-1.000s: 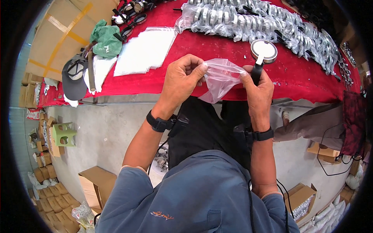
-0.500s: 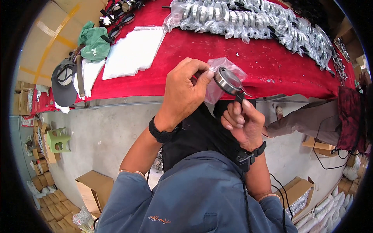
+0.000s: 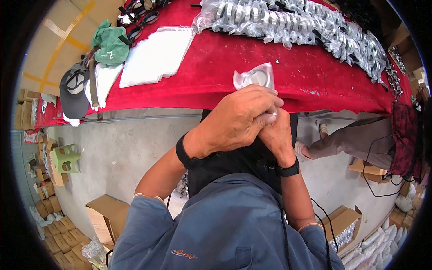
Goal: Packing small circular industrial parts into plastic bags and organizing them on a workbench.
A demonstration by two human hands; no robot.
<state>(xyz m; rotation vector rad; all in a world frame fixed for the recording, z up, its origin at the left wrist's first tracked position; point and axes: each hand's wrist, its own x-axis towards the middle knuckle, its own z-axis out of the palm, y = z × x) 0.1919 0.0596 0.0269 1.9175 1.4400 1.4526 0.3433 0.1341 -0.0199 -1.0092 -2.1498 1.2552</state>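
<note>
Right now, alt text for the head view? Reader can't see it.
A person's left grip holds a clear plastic bag with a round shape showing in it, by a red tablecloth; the right grip is close beside, partly hidden. Farther back lie rows of bagged silvery round pieces; at left, a stack of flat plastic bags and a gray peaked cap.

A blue-grey short-sleeved cloth shirt [image 3: 220, 216] with orange-edged cuffs [image 3: 149, 197], orange stitched chest script [image 3: 184, 254] and a patch pocket [image 3: 244, 258] tops black trousers [image 3: 238, 159], with black wrist straps [image 3: 183, 153] and thin black cords [image 3: 284, 229] at right.
</note>
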